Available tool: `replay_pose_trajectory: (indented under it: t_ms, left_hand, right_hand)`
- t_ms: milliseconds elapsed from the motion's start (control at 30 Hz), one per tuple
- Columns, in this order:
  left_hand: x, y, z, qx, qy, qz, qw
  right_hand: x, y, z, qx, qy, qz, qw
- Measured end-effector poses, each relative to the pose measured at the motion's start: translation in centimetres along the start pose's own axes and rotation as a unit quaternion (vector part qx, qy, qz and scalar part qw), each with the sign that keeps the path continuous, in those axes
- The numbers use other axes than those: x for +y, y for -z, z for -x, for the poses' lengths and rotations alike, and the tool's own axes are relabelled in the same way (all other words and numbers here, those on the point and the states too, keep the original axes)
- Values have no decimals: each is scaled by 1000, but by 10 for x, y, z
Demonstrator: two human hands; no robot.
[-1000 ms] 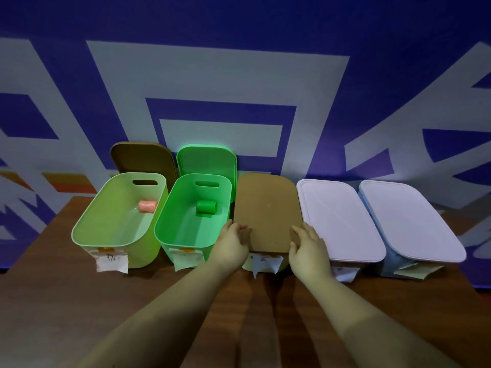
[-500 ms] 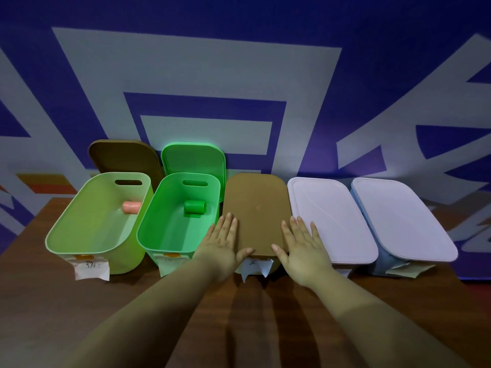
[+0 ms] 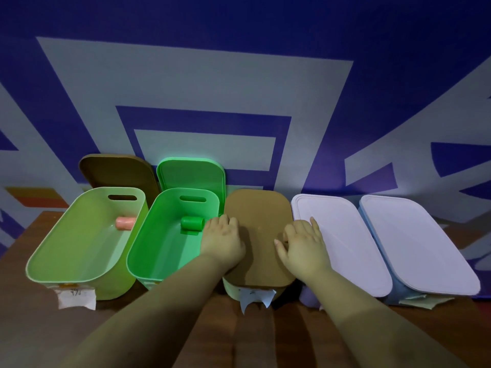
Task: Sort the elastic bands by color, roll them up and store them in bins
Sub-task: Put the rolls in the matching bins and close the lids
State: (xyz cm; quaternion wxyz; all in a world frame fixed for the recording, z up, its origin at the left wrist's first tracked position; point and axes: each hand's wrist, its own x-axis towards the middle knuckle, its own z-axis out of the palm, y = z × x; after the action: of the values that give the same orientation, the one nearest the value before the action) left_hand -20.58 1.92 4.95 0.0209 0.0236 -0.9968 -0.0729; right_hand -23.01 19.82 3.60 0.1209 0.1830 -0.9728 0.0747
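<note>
A brown lid (image 3: 259,216) covers the middle bin (image 3: 233,289). My left hand (image 3: 223,236) rests on the lid's left edge and my right hand (image 3: 303,243) on its right edge, both palms down with fingers pointing away from me. A rolled pink band (image 3: 124,223) lies in the open light-green bin (image 3: 79,277) at the far left. A rolled green band (image 3: 191,223) lies in the open bright-green bin (image 3: 148,274) beside it. No loose bands are in view.
Two bins with pale lids (image 3: 337,235) (image 3: 417,240) stand to the right. A brown lid (image 3: 117,168) and a green lid (image 3: 190,172) lean against the blue and white wall behind the open bins. Paper labels (image 3: 77,298) hang off the bin fronts over the wooden table (image 3: 37,328).
Both hands slid forward from the brown lid's near end to the middle of its side edges. The camera moved closer to the bins.
</note>
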Motion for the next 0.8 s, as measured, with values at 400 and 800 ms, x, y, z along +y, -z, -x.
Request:
replay_pose_trajectory:
  t_ms: [400, 800]
  left_hand:
    - [-17, -37, -58, -43, -49, 13, 998]
    - [-18, -41, -61, -34, -47, 8, 998]
  right_hand:
    - [-2, -30, -67, -162, -7, -1, 987]
    - [3, -31, -74, -146, 13, 27, 989]
